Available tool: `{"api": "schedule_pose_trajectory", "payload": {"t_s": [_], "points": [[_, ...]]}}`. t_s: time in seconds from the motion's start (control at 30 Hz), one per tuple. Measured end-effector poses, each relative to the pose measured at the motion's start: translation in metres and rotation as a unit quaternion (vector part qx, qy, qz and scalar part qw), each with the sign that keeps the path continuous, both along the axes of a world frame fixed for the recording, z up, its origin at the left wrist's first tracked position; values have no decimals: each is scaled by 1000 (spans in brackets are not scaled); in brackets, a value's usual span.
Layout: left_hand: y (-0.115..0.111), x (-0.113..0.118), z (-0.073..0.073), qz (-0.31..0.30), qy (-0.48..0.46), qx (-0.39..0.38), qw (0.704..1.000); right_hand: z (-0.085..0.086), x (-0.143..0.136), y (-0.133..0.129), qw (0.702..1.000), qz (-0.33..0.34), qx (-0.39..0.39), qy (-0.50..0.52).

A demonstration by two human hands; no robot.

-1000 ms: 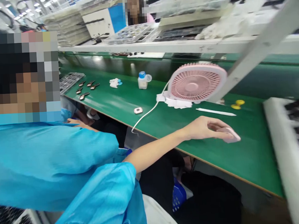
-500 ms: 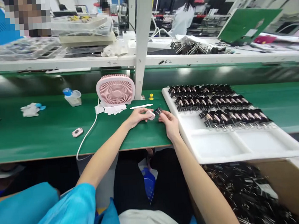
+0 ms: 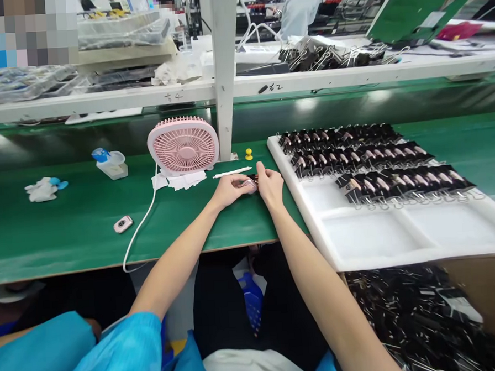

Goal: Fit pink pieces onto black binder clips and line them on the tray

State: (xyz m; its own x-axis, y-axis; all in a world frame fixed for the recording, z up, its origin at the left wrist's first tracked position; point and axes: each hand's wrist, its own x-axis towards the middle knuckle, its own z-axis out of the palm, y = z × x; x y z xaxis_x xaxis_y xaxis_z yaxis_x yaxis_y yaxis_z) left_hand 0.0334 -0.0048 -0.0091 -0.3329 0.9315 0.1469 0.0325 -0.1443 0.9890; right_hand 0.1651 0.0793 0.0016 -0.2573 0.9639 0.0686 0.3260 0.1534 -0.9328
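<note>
Close to the bench's front edge, my left hand [image 3: 230, 191] is closed around a small pale pink device [image 3: 251, 186], mostly covered by fingers. My right hand [image 3: 270, 183] meets it from the right, fingers closed on a black binder clip [image 3: 253, 177] that lies against the device; only a little of the clip shows. A similar pink device [image 3: 123, 224] lies on the green bench to the left. To the right, a white foam tray [image 3: 337, 241] carries rows of clipped pink devices [image 3: 382, 184].
A pink fan [image 3: 184, 147] stands behind my hands, its white cable [image 3: 144, 224] trailing to the edge. Nearby are a white pen [image 3: 232, 172], a yellow knob [image 3: 248, 154] and a plastic bottle [image 3: 111, 164]. Below the tray, a cardboard box [image 3: 481, 289] holds many binder clips.
My right hand has brought the binder clip from beside the pink device onto it, and my hands are now together. The view has shifted slightly.
</note>
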Motion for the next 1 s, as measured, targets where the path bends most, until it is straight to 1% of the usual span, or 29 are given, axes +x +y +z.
{"api": "schedule_pose_trajectory", "payload": {"t_s": [0.07,0.13,0.27,0.33,0.43,0.5,0.73,0.87,1.0], "points": [[-1,0,1,5,8,-2,1000,2,-2,2,1000,-12,1,-18],[-1,0,3,14,-8,-3,1000,3,-3,5,999,-40,-2,-13],[-3,-4,4,65,-91,23,993,-3,-2,13,995,-102,-13,11],[-4,-5,5,85,-138,25,986,-7,-1,16,994,-110,-16,19],[-6,-5,7,89,-176,11,980,-10,-2,17,994,-103,-23,23],[-7,-3,8,86,-168,0,982,-10,-2,16,995,-96,-28,19],[-6,1,6,69,-85,-16,994,-5,-4,13,996,-88,-23,-22],[-6,2,6,73,-83,-16,994,-6,-5,13,995,-91,-25,-29],[-7,4,8,82,-84,-15,993,-5,-4,12,995,-84,-30,-36]]}}
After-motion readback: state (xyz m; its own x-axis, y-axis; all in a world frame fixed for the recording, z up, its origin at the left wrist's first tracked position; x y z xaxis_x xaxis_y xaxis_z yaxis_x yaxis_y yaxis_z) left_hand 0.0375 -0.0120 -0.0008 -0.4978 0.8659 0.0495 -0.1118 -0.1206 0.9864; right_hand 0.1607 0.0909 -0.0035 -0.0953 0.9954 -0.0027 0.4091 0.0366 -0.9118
